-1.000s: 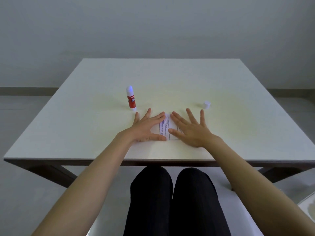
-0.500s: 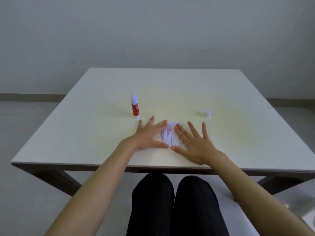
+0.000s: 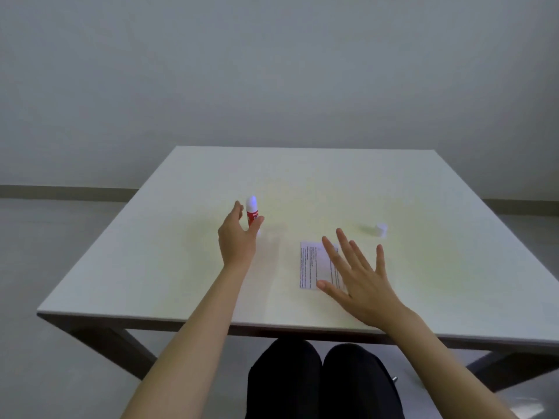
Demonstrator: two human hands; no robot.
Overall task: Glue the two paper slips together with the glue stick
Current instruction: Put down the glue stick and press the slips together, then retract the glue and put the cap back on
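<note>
Paper slips [image 3: 314, 264] lie flat on the white table [image 3: 181, 267], near the front edge and a little right of centre; they read as one printed rectangle, and I cannot tell whether two layers are there or how they overlap. Small lines of print run along the sheet but are too fine to read. The right hand [image 3: 357, 276] is spread wide with nothing in it, fingers fanned over the sheet's right side and hiding that edge; whether the palm touches the paper is unclear. Well to the left stands the glue stick [image 3: 252, 213], upright, red body with a white rounded top, its label partly covered. The left hand [image 3: 237, 237] is cupped about it, thumb on the near right side and fingers behind on the left, seemingly not yet closed on it. A small white cap [image 3: 381, 229] sits apart toward the right. Dark-clothed knees show under the table, cut off by the frame's lower edge.
</note>
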